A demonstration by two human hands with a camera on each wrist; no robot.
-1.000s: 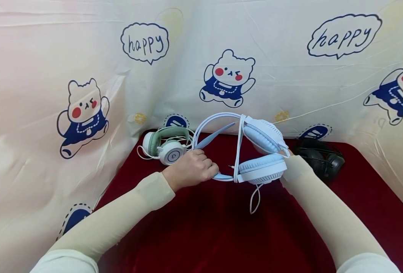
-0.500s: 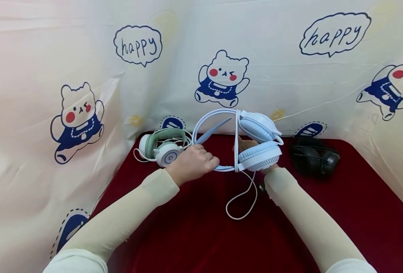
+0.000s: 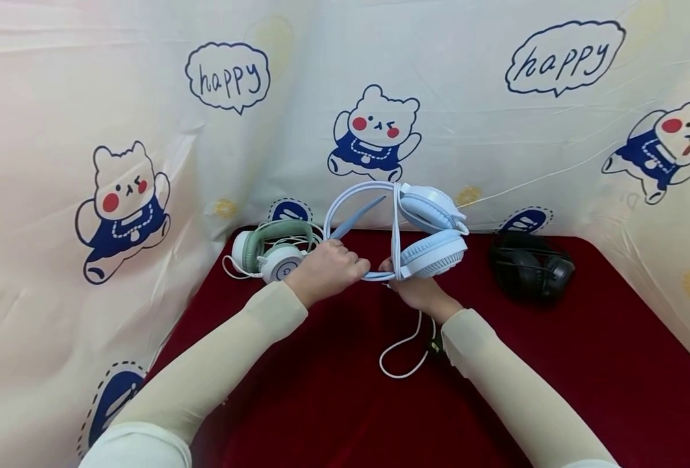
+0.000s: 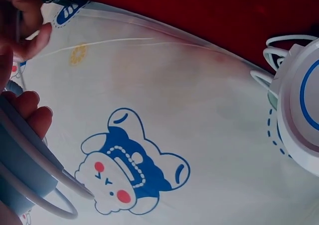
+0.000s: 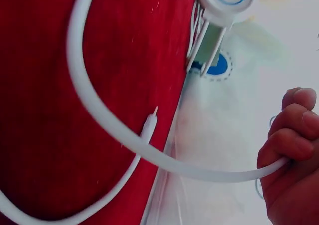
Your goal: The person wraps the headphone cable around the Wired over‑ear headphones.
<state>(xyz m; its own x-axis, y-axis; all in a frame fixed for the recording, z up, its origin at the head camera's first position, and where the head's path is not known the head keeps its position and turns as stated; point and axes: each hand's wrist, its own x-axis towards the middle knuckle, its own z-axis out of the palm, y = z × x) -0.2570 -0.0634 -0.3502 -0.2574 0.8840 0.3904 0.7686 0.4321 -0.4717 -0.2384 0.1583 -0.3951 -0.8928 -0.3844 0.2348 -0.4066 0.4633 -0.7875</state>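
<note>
White and light-blue headphones point(image 3: 436, 253) are held up above the table, ear cups to the right. My left hand point(image 3: 329, 272) grips their headband, and in the left wrist view its fingers point(image 4: 37, 113) curl around the pale-blue band. White cable is wound around the headphones near the ear cups. My right hand point(image 3: 421, 294) is just below the cups. The right wrist view shows its curled fingers holding the white cable point(image 5: 199, 174). A loose cable end with a thin plug point(image 5: 149, 125) hangs in front of the red cloth.
Green and white headphones point(image 3: 289, 229) lie at the back left of the red-covered table point(image 3: 345, 390), close behind my left hand. Black headphones point(image 3: 532, 268) lie at the back right. A pale printed curtain point(image 3: 468, 130) encloses the back and sides.
My right hand has come from behind the ear cups to below them, moving left. The hanging cable loop has grown longer. My left hand keeps its grip on the headband.
</note>
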